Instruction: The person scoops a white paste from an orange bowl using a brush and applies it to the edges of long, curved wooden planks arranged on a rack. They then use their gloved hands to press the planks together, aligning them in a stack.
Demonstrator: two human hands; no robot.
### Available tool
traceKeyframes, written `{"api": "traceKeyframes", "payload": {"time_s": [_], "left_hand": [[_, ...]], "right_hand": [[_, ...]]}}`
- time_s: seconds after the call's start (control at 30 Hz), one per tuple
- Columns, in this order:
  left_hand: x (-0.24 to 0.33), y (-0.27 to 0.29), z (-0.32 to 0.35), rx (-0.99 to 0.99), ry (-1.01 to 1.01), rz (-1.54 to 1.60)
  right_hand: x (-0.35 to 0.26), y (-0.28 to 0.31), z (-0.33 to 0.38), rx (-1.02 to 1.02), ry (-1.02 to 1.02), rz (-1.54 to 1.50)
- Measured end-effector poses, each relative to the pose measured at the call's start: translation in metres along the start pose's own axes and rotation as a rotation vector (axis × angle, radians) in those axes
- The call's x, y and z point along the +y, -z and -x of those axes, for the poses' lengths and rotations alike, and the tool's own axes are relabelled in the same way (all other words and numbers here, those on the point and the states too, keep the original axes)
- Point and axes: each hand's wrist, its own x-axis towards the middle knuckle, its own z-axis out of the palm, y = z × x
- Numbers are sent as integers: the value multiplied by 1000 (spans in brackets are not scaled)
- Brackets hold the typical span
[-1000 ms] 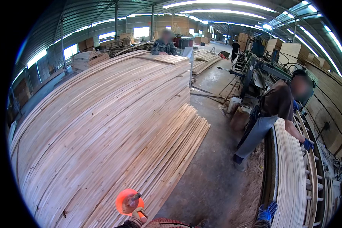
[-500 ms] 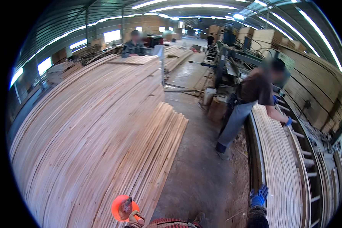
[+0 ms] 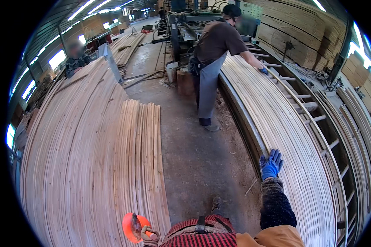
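Note:
My right hand (image 3: 271,164), in a blue glove, lies flat with fingers spread on the near edge of a long bed of thin wooden strips (image 3: 284,127) at the right. My left hand (image 3: 146,234) is down at the lower edge, closed around the handle of an orange round-headed tool (image 3: 132,226), just beside the low stack of wooden sheets (image 3: 140,164). A tall pile of the same pale sheets (image 3: 78,144) fills the left side.
A co-worker (image 3: 212,57) in a brown shirt and grey apron stands ahead, one gloved hand on the strip bed. Another person (image 3: 76,57) is behind the tall pile. A concrete aisle (image 3: 193,156) runs between pile and bed. Machinery (image 3: 181,24) stands far back.
The view has swung right and down. My right hand has risen from the lower edge and come to rest on the strip bed. The orange tool stays in my left hand.

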Motion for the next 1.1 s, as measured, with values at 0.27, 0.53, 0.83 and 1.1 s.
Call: {"api": "traceKeyframes", "payload": {"time_s": [0.27, 0.53, 0.83, 1.1], "left_hand": [[6, -48, 2, -22, 14, -129], [0, -68, 12, -50, -6, -193], [4, -99, 36, -125, -181, -226], [29, -163, 44, -231, -769, -30]], "right_hand": [[4, 10, 3, 51, 33, 32], [-2, 18, 2, -46, 17, 9], [-3, 29, -5, -213, -19, 6], [6, 20, -10, -206, -23, 43]]}}
